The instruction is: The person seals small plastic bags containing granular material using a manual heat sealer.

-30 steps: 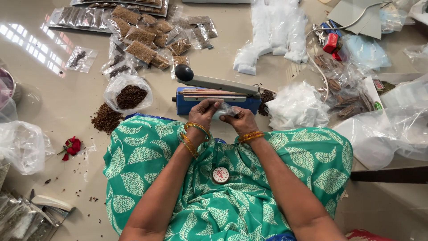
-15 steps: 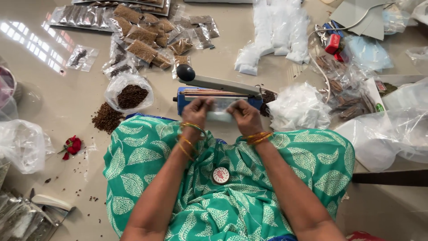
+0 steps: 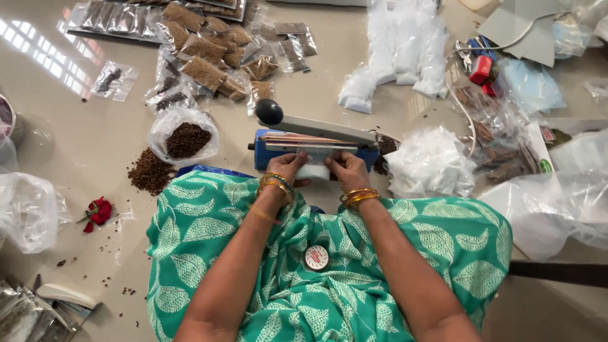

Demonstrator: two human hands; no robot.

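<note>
- The left hand (image 3: 288, 166) and right hand (image 3: 347, 170) each pinch one end of a small clear pouch (image 3: 315, 163), its top edge set in the blue sealer (image 3: 315, 143).
- The sealer's grey lever arm (image 3: 320, 128) stands raised.
- Left of the sealer sits an open bag of brown seeds (image 3: 185, 137).
- Right of the sealer lies a heap of empty pouches (image 3: 430, 163).

Landmark: blue heat sealer (image 3: 316, 142), arm up. Both hands at its near edge: left hand (image 3: 288, 168) & right hand (image 3: 345, 170) pinch a small clear pouch (image 3: 315, 163) w/ top edge under the sealing bar. Just left of sealer: open bag of brown seeds (image 3: 185, 138). Beyond sealer, far-left: filled packets (image 3: 209, 54). Just right of sealer: heap of empty clear bags (image 3: 430, 161).
</note>
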